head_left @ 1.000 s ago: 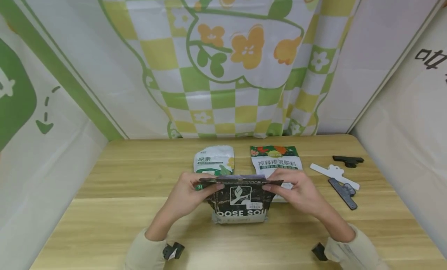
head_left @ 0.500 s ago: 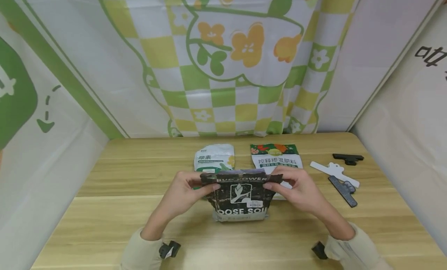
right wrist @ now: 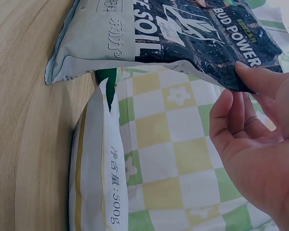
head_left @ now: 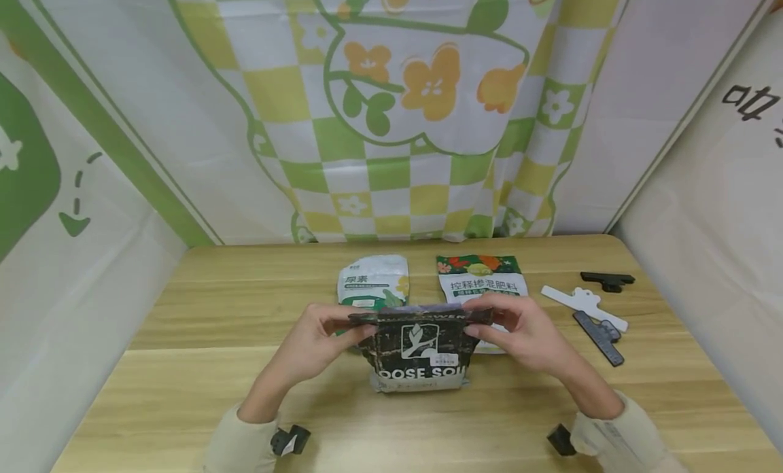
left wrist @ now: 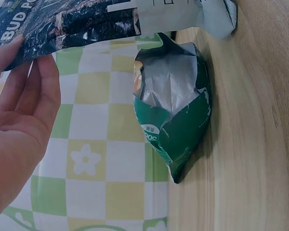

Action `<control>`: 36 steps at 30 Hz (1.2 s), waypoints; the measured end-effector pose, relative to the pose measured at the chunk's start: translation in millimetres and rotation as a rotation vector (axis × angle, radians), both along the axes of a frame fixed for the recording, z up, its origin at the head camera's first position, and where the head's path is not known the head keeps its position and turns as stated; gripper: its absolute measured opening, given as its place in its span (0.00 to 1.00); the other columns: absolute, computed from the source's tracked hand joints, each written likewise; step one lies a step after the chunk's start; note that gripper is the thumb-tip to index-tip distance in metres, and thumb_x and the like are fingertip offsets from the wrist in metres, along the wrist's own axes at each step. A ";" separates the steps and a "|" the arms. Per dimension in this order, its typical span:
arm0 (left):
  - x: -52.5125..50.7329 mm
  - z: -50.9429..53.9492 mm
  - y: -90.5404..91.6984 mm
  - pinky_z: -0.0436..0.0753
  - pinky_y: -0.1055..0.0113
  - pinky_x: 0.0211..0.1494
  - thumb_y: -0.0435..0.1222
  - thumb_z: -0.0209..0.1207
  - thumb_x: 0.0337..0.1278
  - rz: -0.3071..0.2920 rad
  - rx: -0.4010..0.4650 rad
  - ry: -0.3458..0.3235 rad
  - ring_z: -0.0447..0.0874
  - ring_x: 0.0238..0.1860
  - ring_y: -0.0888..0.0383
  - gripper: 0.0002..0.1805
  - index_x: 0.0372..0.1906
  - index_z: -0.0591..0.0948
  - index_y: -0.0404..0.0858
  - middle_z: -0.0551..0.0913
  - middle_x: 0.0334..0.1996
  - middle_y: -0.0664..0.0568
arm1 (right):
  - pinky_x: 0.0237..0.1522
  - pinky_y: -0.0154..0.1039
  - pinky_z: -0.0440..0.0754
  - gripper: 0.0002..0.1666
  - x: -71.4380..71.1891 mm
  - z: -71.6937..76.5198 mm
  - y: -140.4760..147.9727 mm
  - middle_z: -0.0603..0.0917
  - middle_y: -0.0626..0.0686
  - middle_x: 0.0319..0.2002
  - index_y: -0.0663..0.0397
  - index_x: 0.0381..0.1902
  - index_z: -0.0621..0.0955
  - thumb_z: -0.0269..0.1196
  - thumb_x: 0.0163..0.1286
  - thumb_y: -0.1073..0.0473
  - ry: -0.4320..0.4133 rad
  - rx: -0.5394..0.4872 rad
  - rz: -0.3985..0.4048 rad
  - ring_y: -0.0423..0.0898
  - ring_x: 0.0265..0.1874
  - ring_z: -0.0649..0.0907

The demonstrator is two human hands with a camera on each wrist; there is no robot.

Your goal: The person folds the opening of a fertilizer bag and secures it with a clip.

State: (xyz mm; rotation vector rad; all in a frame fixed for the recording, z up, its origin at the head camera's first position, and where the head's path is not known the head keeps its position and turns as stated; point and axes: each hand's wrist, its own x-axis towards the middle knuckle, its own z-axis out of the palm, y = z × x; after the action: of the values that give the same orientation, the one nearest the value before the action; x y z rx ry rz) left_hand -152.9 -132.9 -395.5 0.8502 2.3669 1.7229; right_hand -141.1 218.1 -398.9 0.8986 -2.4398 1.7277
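Pinching opposite top corners, the left hand (head_left: 317, 342) and right hand (head_left: 521, 331) hold the black soil bag (head_left: 421, 351) between them, its top edge running hand to hand, neither nearer. Beyond the left hand is a green-and-white pouch (head_left: 372, 281); beyond the right, a flower-printed pouch (head_left: 482, 277). All contents are hidden.

You are at a small, booth-like work corner walled in by fabric; whether it stands inside a home, an office or a lab cannot be told from these views. A checked, flower-printed cloth (head_left: 422, 174) hangs behind your wood-grain bench (head_left: 183, 378), and pale sheets close in both sides: the left sheet (head_left: 79, 283) bears a green arrow (head_left: 75, 224), the right sheet (head_left: 703, 242) dark lettering (head_left: 751, 102). On your bench, the soil bag (head_left: 422, 361), two fertilizer pouches (head_left: 483, 276) and three clips (head_left: 579, 302) lend a gardening note.
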 end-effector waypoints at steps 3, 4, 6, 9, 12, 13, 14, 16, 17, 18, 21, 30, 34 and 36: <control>-1.7 -2.3 -3.3 0.91 0.68 0.47 0.27 0.66 0.65 0.005 -0.009 -0.017 0.88 0.47 0.70 0.12 0.51 0.89 0.31 0.91 0.50 0.37 | 0.42 0.33 0.90 0.17 -2.3 -0.9 2.7 0.88 0.42 0.50 0.63 0.55 0.85 0.68 0.69 0.74 0.008 -0.013 0.034 0.37 0.45 0.86; -2.3 -3.2 -4.2 0.91 0.68 0.48 0.27 0.66 0.65 0.003 -0.005 -0.025 0.88 0.47 0.69 0.13 0.52 0.88 0.30 0.91 0.51 0.37 | 0.41 0.33 0.90 0.17 -3.2 -1.5 3.6 0.88 0.41 0.50 0.64 0.55 0.85 0.67 0.69 0.74 0.014 -0.026 0.051 0.38 0.45 0.86; -3.3 -4.1 -5.5 0.92 0.68 0.50 0.27 0.65 0.66 -0.004 0.008 -0.049 0.89 0.48 0.69 0.14 0.54 0.88 0.29 0.90 0.53 0.36 | 0.38 0.32 0.88 0.16 -5.3 -2.9 5.1 0.87 0.41 0.49 0.65 0.54 0.85 0.67 0.69 0.75 0.006 -0.066 0.085 0.38 0.44 0.85; -4.3 -5.5 -7.2 0.91 0.68 0.52 0.25 0.63 0.66 -0.034 0.032 -0.073 0.89 0.49 0.69 0.14 0.55 0.87 0.29 0.89 0.55 0.36 | 0.38 0.33 0.86 0.16 -8.8 -6.0 7.3 0.87 0.45 0.44 0.65 0.52 0.87 0.65 0.69 0.78 -0.011 -0.149 0.154 0.40 0.40 0.82; -4.4 -6.8 -9.7 0.88 0.75 0.42 0.22 0.59 0.66 -0.048 0.025 -0.067 0.83 0.38 0.74 0.15 0.54 0.88 0.30 0.90 0.55 0.40 | 0.40 0.34 0.87 0.19 -10.9 -7.5 8.8 0.86 0.48 0.40 0.64 0.52 0.88 0.62 0.68 0.81 -0.055 -0.204 0.204 0.41 0.38 0.80; -4.4 -7.3 -10.7 0.85 0.76 0.38 0.21 0.57 0.66 -0.048 0.020 -0.057 0.79 0.34 0.74 0.16 0.53 0.88 0.30 0.90 0.54 0.42 | 0.40 0.33 0.88 0.21 -11.3 -8.2 9.3 0.86 0.48 0.40 0.63 0.52 0.89 0.60 0.68 0.82 -0.062 -0.211 0.215 0.41 0.37 0.79; -4.4 -7.6 -11.5 0.83 0.77 0.35 0.20 0.56 0.65 -0.050 0.016 -0.048 0.76 0.32 0.73 0.17 0.53 0.89 0.31 0.91 0.54 0.43 | 0.41 0.34 0.89 0.23 -11.6 -8.9 9.9 0.86 0.48 0.40 0.61 0.52 0.89 0.59 0.68 0.83 -0.068 -0.210 0.217 0.41 0.38 0.79; -4.4 -7.9 -12.6 0.81 0.76 0.35 0.19 0.54 0.65 -0.054 0.017 -0.033 0.76 0.33 0.72 0.17 0.50 0.90 0.31 0.91 0.53 0.43 | 0.41 0.32 0.87 0.27 -12.2 -10.0 10.8 0.86 0.47 0.39 0.59 0.51 0.90 0.56 0.66 0.85 -0.069 -0.199 0.210 0.41 0.36 0.78; -4.5 -8.0 -12.9 0.84 0.76 0.39 0.19 0.54 0.65 -0.061 0.023 -0.027 0.81 0.38 0.72 0.17 0.49 0.90 0.31 0.91 0.53 0.42 | 0.38 0.32 0.86 0.27 -12.5 -10.7 11.2 0.86 0.46 0.39 0.59 0.50 0.90 0.55 0.66 0.85 -0.062 -0.191 0.205 0.41 0.34 0.77; -4.7 -8.1 -13.2 0.85 0.76 0.41 0.19 0.54 0.65 -0.066 0.030 -0.021 0.84 0.41 0.72 0.17 0.48 0.90 0.31 0.91 0.53 0.41 | 0.35 0.32 0.83 0.28 -12.9 -11.6 11.8 0.86 0.46 0.39 0.59 0.50 0.91 0.54 0.66 0.85 -0.057 -0.185 0.199 0.42 0.32 0.75; -5.2 -8.1 -13.2 0.89 0.73 0.52 0.19 0.55 0.66 -0.082 0.054 -0.017 0.87 0.55 0.70 0.15 0.46 0.90 0.30 0.89 0.54 0.35 | 0.29 0.36 0.74 0.29 -14.0 -13.3 12.8 0.86 0.46 0.39 0.58 0.48 0.91 0.53 0.65 0.86 -0.047 -0.177 0.192 0.46 0.27 0.70; -5.5 -8.5 -13.0 0.86 0.74 0.61 0.20 0.57 0.68 -0.088 0.043 -0.013 0.87 0.58 0.71 0.13 0.44 0.91 0.29 0.89 0.54 0.35 | 0.27 0.37 0.75 0.24 -14.5 -13.1 12.7 0.87 0.48 0.39 0.61 0.44 0.91 0.55 0.66 0.84 -0.042 -0.159 0.193 0.44 0.30 0.74; -4.3 -7.8 -12.2 0.86 0.74 0.60 0.22 0.58 0.69 -0.070 0.024 -0.032 0.87 0.57 0.71 0.12 0.45 0.91 0.30 0.89 0.55 0.37 | 0.33 0.35 0.80 0.22 -14.2 -11.0 13.7 0.86 0.50 0.39 0.59 0.42 0.91 0.57 0.67 0.83 0.014 -0.096 0.170 0.42 0.35 0.79; -3.7 -7.5 -11.9 0.86 0.74 0.60 0.23 0.58 0.69 -0.062 0.016 -0.038 0.87 0.57 0.71 0.12 0.46 0.91 0.31 0.89 0.55 0.38 | 0.34 0.35 0.81 0.22 -13.9 -10.5 15.0 0.86 0.52 0.40 0.59 0.42 0.91 0.57 0.67 0.84 0.052 -0.069 0.164 0.42 0.37 0.80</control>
State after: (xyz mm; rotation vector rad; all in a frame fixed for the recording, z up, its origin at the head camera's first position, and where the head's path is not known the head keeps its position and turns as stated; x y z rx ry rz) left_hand -156.6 -144.8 -403.0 0.8749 2.2804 1.7215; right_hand -155.0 233.1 -409.3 1.1492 -2.3178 1.8000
